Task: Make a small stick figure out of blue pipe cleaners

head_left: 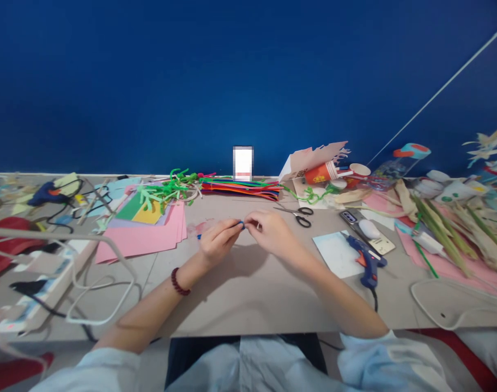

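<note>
A blue pipe cleaner [234, 222] is held above the desk [248, 305], pinched in a narrow grip by the left hand [218, 243] and, near its far end, by the right hand [271, 234]. It is judged light, soft and easily bent, so it is best taken close to the end, between the fingertips. Beyond the blue pipe cleaner lies a bundle of multicoloured pipe cleaners [240, 190]. To its right are black-handled scissors [299, 216] and a tipped orange paper cup [320, 173], whose contents cannot be seen; pink card sheets [140, 239] lie to its left.
</note>
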The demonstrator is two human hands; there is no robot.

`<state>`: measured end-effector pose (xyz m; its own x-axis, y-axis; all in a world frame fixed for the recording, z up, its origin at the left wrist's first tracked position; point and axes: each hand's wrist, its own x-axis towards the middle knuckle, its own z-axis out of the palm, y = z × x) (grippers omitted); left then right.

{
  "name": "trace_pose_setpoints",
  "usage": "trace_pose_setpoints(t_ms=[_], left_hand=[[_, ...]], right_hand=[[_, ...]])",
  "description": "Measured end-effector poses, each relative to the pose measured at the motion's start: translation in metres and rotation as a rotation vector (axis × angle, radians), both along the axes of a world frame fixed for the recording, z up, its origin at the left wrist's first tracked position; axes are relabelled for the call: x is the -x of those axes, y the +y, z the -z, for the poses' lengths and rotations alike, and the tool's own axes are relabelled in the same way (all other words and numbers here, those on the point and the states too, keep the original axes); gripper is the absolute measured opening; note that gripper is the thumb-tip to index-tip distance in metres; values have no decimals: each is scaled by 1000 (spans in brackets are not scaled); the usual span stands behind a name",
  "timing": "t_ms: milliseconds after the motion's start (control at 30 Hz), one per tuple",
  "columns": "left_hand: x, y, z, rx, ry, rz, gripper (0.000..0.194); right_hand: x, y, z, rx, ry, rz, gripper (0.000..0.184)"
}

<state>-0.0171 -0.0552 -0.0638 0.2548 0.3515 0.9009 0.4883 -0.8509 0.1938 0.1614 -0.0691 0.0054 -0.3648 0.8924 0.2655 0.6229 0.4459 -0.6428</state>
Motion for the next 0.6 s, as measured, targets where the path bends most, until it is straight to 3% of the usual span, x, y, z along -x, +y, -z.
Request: trace_pose_setpoints(t_ms=[133,267,467,600], left_hand=[[-4,-2,-10,192,-178,-36,10],[-4,-4,-12,365,-323,20,11],[-3,-4,-12,394,-344,50,10],[-4,-6,-13,394,-362,66,12]], right_hand=[[-2,4,-4,43,172,-41,16],[-4,7,-7,179,364,-84,10],[1,9,0,248,525,-60,16],[3,8,0,181,501,-64,12]])
